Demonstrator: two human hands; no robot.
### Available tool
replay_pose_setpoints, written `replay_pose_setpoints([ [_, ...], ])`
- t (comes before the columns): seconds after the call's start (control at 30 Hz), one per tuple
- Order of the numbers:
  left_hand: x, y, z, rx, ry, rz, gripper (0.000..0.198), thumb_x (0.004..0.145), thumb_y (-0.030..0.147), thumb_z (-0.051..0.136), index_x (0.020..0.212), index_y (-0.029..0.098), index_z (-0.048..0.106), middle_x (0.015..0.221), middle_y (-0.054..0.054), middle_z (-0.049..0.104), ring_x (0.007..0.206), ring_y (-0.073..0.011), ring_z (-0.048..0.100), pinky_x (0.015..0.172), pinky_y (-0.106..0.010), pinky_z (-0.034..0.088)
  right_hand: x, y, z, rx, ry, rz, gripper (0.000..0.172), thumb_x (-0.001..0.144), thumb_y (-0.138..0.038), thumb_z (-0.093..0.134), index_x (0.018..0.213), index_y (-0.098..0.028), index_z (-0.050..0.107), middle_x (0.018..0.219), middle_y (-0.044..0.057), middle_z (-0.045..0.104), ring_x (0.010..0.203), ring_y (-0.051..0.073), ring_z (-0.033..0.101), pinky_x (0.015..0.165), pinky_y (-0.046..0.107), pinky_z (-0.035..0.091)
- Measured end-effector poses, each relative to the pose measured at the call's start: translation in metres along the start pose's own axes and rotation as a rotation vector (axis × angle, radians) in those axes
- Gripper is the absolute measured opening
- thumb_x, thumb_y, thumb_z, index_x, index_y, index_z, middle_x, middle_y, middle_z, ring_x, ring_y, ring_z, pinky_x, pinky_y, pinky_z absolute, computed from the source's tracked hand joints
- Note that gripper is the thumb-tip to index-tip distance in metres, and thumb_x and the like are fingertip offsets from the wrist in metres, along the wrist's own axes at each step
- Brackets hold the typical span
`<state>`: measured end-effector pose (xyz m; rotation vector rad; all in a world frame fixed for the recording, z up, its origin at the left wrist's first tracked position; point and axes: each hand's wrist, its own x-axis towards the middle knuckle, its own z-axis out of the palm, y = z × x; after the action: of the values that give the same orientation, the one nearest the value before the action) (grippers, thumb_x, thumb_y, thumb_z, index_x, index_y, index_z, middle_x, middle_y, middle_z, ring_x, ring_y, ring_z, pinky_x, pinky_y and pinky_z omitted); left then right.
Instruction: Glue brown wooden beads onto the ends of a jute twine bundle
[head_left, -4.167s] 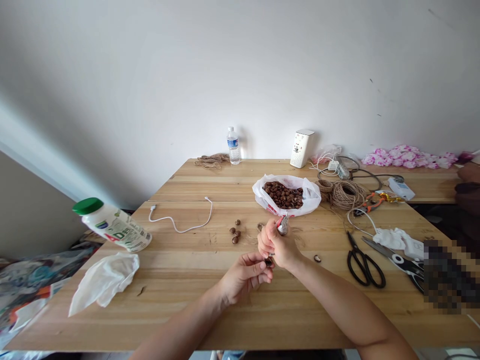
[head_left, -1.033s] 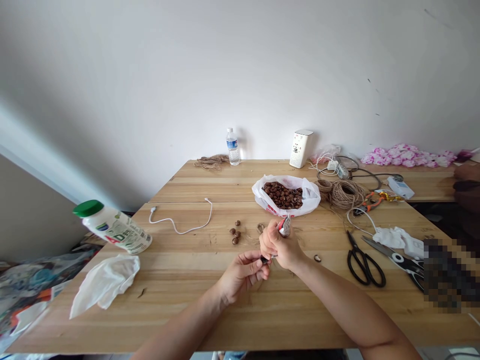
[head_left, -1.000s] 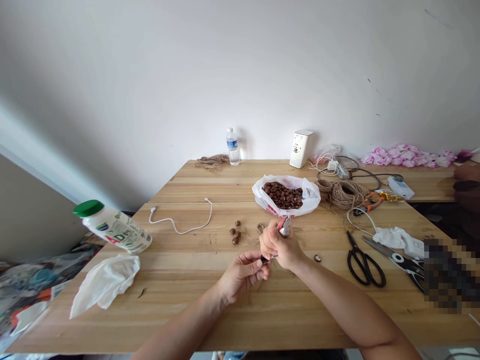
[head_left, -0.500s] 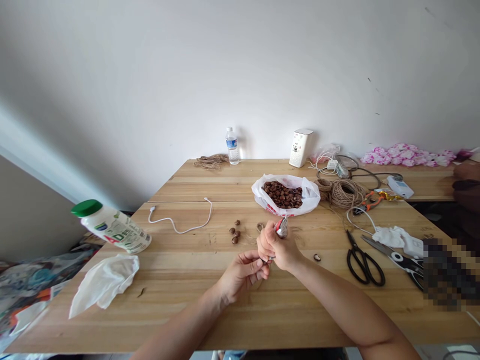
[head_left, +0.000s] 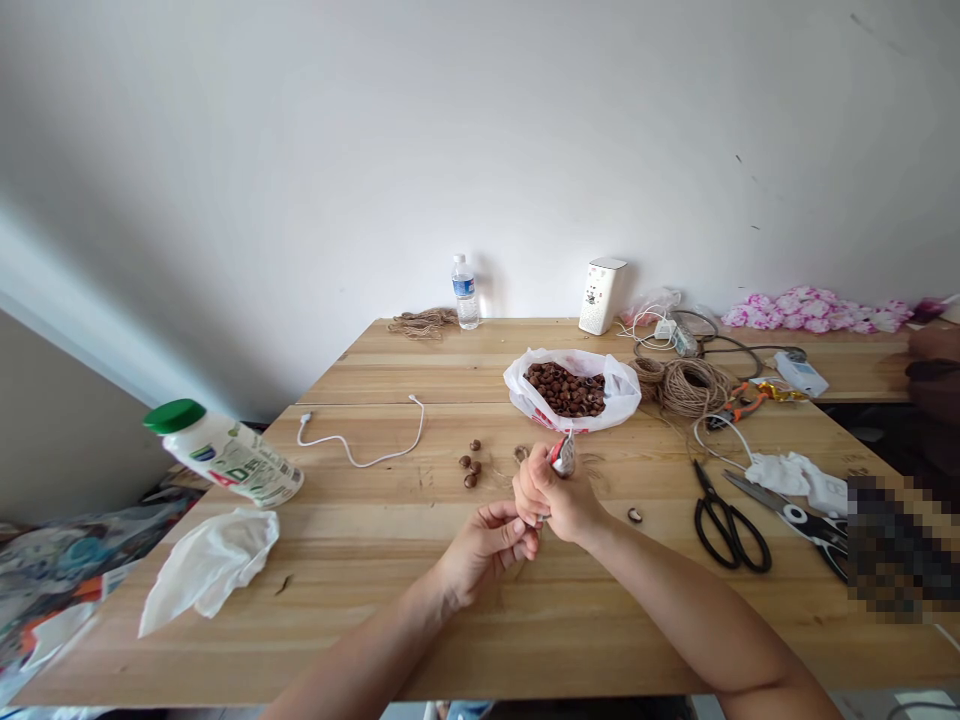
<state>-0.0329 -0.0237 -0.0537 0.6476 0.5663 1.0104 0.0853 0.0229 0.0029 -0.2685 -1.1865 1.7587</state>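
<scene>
My right hand is closed in a fist round a small tool with a red and silver end that sticks up above the fingers. My left hand pinches something small and dark against the tool's lower tip; I cannot make it out. Both hands meet above the wooden table, near its middle. A white plastic bag of brown nuts lies just beyond them. Several loose nuts sit to the left of my hands, and one shell piece lies to the right.
Black scissors, a second pair, a white cloth and a twine coil lie at the right. A white cable, a tilted green-capped bottle and a crumpled tissue lie left. A water bottle stands at the back.
My hands have stayed together over the same spot, with only slight shifts. The dark piece seen between my left fingertips earlier is now mostly covered.
</scene>
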Motion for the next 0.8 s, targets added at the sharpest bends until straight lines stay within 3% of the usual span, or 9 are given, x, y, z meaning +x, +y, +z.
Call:
replay_pose_setpoints([
  [0.2,0.0012,-0.0007,0.0011,-0.003,0.021,-0.013,0.021,0.067,0.026,0.073,0.078,0.009,0.066,0.062,-0.006,0.066,0.056,-0.0112,0.060,0.059,-0.021,0.045,0.0019,0.0000,0.0054,0.017,0.048,0.006,0.044,0.074,-0.046,0.065,0.058,-0.019,0.035,0.040,-0.011,0.031,0.033,0.004,0.027,0.030,0.016,0.031],
  [0.8,0.0017,-0.0044,0.0016,-0.061,0.008,-0.010,0.019,0.063,0.024,0.076,0.072,0.010,0.068,0.067,-0.005,0.067,0.050,-0.0098,0.059,0.051,-0.020,0.046,0.0014,0.0015,0.0050,0.043,0.029,-0.024,0.038,0.078,-0.042,0.063,0.061,-0.020,0.038,0.041,-0.010,0.033,0.033,0.005,0.028,0.030,0.016,0.029],
])
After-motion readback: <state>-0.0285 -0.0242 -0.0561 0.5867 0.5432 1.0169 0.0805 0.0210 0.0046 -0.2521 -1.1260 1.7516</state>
